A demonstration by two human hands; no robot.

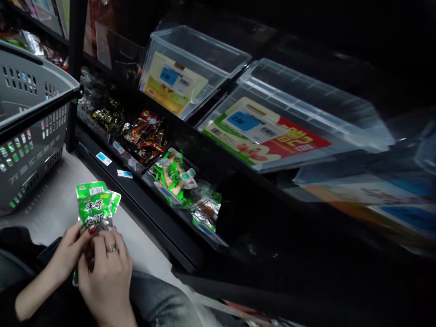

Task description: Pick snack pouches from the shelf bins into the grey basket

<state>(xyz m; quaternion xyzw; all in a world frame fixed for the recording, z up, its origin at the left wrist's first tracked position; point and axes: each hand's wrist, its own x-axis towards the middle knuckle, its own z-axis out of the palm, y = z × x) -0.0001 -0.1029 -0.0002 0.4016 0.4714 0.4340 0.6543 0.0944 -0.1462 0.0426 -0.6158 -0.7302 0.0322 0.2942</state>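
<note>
Both my hands hold a small bunch of green snack packets [96, 205] over my lap at the lower left. My left hand [70, 249] pinches the packets from the left, thumb on the front. My right hand [107, 274], with a ring on one finger, wraps round their lower part, fingers closed. More of the same green packets [172, 175] lie in a low tray on the bottom shelf just to the right.
A grey plastic shopping basket [29, 116] with a black handle stands on the floor at the left. Red and gold snack packets [145, 134] fill the neighbouring trays. Two clear bins [197, 63] with price cards sit on the shelf above, blurred to the right.
</note>
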